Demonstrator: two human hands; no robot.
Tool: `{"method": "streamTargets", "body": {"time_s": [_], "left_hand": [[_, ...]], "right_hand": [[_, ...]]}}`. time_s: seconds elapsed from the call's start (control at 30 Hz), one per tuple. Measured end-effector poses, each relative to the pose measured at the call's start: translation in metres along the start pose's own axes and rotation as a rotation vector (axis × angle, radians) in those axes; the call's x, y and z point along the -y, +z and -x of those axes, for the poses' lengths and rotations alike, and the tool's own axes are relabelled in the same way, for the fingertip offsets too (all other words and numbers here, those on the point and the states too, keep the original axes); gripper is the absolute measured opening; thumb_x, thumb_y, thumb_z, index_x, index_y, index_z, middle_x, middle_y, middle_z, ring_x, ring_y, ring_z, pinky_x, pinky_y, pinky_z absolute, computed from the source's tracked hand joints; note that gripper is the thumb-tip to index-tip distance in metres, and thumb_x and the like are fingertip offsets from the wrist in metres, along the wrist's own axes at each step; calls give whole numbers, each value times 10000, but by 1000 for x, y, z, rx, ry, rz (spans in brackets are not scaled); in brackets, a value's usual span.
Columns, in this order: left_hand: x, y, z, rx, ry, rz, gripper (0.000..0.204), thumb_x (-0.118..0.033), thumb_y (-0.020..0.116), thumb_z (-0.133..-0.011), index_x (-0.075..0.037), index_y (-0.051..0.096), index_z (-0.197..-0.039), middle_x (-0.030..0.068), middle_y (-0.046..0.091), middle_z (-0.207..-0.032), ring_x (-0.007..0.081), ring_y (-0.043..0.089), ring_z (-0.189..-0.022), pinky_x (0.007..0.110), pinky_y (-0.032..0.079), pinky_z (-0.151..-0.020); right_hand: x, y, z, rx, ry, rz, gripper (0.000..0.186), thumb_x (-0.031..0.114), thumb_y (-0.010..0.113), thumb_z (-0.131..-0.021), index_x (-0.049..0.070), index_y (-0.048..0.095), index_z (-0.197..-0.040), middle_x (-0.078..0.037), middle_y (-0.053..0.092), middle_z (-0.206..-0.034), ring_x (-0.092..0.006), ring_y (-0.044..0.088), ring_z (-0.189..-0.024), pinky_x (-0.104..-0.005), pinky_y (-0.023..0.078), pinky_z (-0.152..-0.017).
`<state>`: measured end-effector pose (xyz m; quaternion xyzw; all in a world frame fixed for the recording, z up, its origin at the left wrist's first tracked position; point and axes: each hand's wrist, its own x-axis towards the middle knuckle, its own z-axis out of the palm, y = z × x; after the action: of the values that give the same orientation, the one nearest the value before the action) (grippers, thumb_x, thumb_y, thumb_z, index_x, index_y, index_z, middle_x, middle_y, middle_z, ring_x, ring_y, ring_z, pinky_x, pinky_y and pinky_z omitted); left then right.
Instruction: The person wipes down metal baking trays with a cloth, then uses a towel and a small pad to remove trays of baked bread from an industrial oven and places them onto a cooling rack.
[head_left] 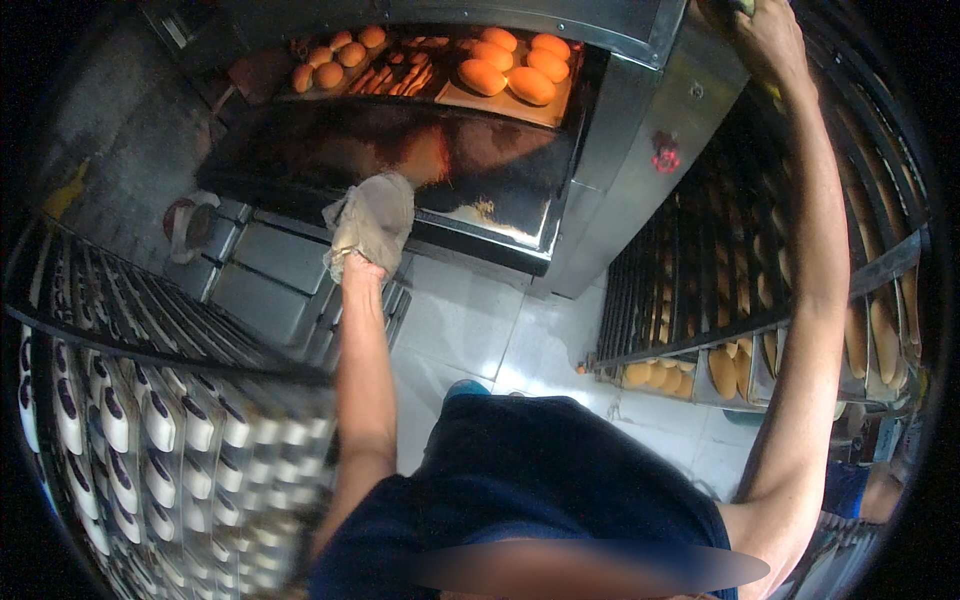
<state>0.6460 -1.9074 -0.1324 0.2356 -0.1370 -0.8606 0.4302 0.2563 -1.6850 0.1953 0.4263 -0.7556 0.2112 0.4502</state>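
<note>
My left hand (pixel 369 222) is inside a thick beige cloth or mitt, over the front of the oven's dark shelf (pixel 470 160); its fingers are hidden. Inside the oven sit trays of small round buns (pixel 329 72), browned strips (pixel 395 75) and several oval rolls (pixel 532 85) on a tan tray, lit orange. My right hand (pixel 772 38) is raised at the top right, fingers closed round something partly hidden, greenish, by the steel oven front.
A rack of pale dough pieces with dark tops (pixel 160 420) is at left. A dark rack with golden loaves (pixel 728 372) is at right, beside a red knob (pixel 665 155). Tiled floor (pixel 460 320) lies below. Another person's blue-clad body (pixel 843 490) shows at lower right.
</note>
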Motion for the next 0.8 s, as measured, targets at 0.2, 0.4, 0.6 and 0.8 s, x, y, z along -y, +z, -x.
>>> {"method": "streamTargets", "body": {"time_s": [0.2,0.4,0.6,0.8], "left_hand": [[-12,-25,-33,88,156,-21,408,-318,635,-940,-87,568,-1269,79,582,-1322,287,559,-1198,451,473,-1021],[-45,-79,-94,76,515,-334,401,-154,621,-946,-39,539,-1321,152,575,-1313,280,599,-1158,410,525,-966],[-42,-16,-162,-25,490,-217,210,-107,711,-880,-72,631,-1070,75,665,-997,202,670,-868,329,581,-725],[-39,17,-261,-93,289,-353,222,-285,781,-848,-149,663,-978,9,656,-884,145,628,-805,333,564,-770]], "right_hand": [[-36,32,-16,30,-87,-193,254,79,517,-814,-62,638,-987,-268,342,-1494,-408,430,-1299,-466,365,-1094],[-11,42,-12,97,-194,-61,301,95,536,-841,-92,650,-1047,-359,319,-1466,-428,382,-1363,-533,337,-1146],[-46,69,-12,93,-44,144,494,174,569,-852,92,564,-1339,-111,321,-1566,-358,442,-1344,-419,376,-1112],[-44,73,-47,185,-17,341,484,232,611,-878,100,548,-1339,-15,296,-1576,-360,575,-1181,-476,494,-964]]}}
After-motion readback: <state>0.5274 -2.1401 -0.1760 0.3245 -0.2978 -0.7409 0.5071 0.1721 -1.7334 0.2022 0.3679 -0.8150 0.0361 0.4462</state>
